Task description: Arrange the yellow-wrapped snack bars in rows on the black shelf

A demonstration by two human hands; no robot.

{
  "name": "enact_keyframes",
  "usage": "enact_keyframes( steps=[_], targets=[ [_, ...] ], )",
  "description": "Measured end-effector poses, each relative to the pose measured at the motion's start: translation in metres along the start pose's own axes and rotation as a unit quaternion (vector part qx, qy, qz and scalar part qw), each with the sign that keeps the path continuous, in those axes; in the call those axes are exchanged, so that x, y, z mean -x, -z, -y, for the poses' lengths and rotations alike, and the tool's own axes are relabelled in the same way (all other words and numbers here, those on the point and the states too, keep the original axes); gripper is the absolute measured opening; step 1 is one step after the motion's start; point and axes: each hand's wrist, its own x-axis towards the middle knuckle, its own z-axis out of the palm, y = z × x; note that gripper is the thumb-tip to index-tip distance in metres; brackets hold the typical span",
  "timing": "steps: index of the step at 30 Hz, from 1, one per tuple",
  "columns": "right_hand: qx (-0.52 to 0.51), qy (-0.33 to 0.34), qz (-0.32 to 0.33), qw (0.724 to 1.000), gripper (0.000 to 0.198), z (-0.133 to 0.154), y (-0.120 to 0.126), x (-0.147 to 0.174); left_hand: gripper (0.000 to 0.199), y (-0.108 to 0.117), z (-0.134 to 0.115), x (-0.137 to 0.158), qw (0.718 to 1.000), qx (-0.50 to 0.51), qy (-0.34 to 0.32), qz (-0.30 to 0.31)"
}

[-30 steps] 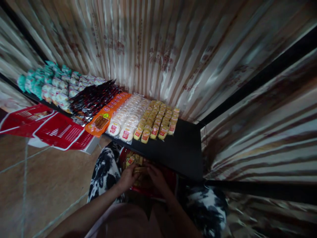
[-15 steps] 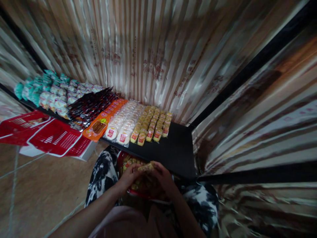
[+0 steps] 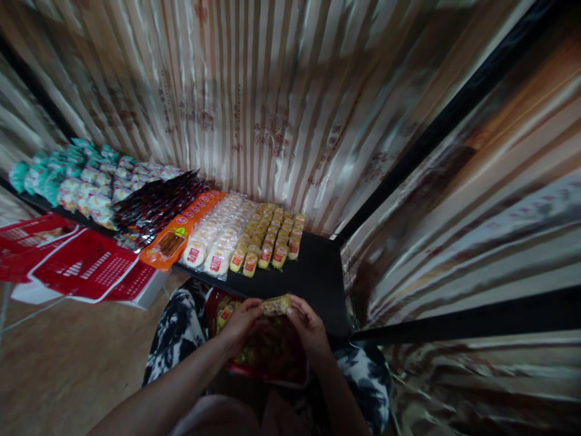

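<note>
Between my two hands is a small yellow-wrapped snack packet [image 3: 276, 305], pinched at both ends. My left hand [image 3: 245, 321] grips its left end, and my right hand [image 3: 308, 324] has fingers and thumb closed on its right end. Beneath them, between my knees, sits a red-rimmed box [image 3: 295, 383] of similar packets, its inside dark and partly covered by my hands. Just ahead, rows of yellow packets [image 3: 267, 236] with red labels stand on a black shelf [image 3: 318, 272].
Left along the shelf lie white round crackers [image 3: 218, 242] in clear wrap, an orange packet [image 3: 167, 245], a pile of dark packets [image 3: 154, 206], and white and teal packets [image 3: 49, 172]. Red printed bags [image 3: 95, 263] hang in front. A striped curtain [image 3: 272, 91] and black posts [image 3: 436, 145] enclose the shelf.
My view has shifted slightly, so the shelf appears lower and further left. The packet remains in both hands, now turned with more of its wrapper showing.
</note>
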Motion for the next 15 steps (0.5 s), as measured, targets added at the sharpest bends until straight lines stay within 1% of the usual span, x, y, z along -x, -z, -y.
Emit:
enact_keyframes(
  steps=[4,6,8,11,13,15],
  targets=[
    [0.047,0.05,-0.024,0.997,0.045,0.003,0.009,0.005,0.036,-0.01,-0.008,0.001,0.998,0.035,-0.021,0.054],
    [0.068,0.08,-0.038,0.994,0.04,0.003,0.013,0.007,0.033,-0.015,-0.01,0.0,0.996,0.054,-0.022,0.073],
    [0.087,0.107,-0.036,0.99,0.034,0.002,0.017,0.009,0.027,-0.02,-0.013,-0.001,0.994,0.079,-0.034,0.072],
    [0.117,0.143,-0.022,0.982,0.027,-0.001,0.021,0.011,0.021,-0.027,-0.016,-0.006,0.991,0.095,-0.081,0.05],
    [0.132,0.154,-0.014,0.979,0.026,-0.002,0.022,0.012,0.026,-0.031,-0.017,-0.01,0.989,0.093,-0.107,0.039],
    [0.126,0.148,-0.002,0.981,0.026,-0.001,0.023,0.014,0.033,-0.035,-0.018,-0.013,0.989,0.093,-0.113,0.029]
  ],
)
